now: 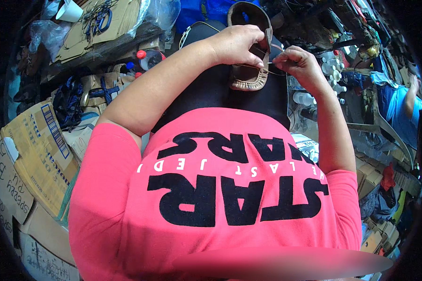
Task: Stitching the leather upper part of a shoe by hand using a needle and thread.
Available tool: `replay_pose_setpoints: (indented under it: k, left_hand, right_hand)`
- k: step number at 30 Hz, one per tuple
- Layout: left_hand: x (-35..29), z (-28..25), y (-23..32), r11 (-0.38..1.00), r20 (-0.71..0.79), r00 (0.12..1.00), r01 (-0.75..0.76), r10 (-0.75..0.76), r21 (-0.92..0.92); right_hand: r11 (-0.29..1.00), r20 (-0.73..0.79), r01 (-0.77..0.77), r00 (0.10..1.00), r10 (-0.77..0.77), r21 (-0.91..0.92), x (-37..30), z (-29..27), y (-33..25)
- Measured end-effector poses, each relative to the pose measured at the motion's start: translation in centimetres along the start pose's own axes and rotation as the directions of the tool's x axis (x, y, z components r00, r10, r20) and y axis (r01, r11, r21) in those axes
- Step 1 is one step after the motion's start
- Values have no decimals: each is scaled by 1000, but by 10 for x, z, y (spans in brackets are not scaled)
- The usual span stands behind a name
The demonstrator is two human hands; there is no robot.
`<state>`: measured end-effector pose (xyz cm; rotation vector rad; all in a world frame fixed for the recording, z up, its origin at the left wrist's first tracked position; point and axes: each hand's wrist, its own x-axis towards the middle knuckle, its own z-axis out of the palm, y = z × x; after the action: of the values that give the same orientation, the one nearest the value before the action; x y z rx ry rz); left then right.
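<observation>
A brown moccasin-style shoe (248, 85) rests on my lap, its gathered, stitched toe toward me and its heel away. My left hand (239, 44) reaches into the shoe's opening, fingers and thumb closed on its right side. Just right of the shoe, my right hand (299, 66) is closed in a pinch. A thin light thread (277, 73) runs between the shoe's edge and those pinching fingers. Whether a needle is also in the pinch is too small to tell.
Left are cardboard boxes (42, 150), a cardboard stack (101, 33) with cords, a white cup (70, 11) and a red-capped bottle (147, 58). Plastic bottles (305, 99) lie close to my right forearm. A person in blue (401, 107) is at the far right.
</observation>
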<state>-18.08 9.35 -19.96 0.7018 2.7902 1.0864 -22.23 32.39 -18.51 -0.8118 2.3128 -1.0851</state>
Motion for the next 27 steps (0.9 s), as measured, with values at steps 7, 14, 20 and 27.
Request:
replay_pose_setpoints:
  k: [7,14,20,27]
  left_hand:
    - [7,4,-8,998,12,999,-53,53,-18]
    - [7,13,-18,979,149,984,-73,102,-188]
    - [4,1,-10,987,275,957,-58,97,-148]
    - [0,-6,-1,997,370,926,-60,77,-57]
  right_hand:
    - [994,54,102,994,-100,-41,0,8,4]
    - [989,-60,135,989,-132,52,-15,26,10]
    - [975,-123,217,968,-220,-37,-22,33,7]
    - [924,-151,266,937,-315,-274,-29,38,-5]
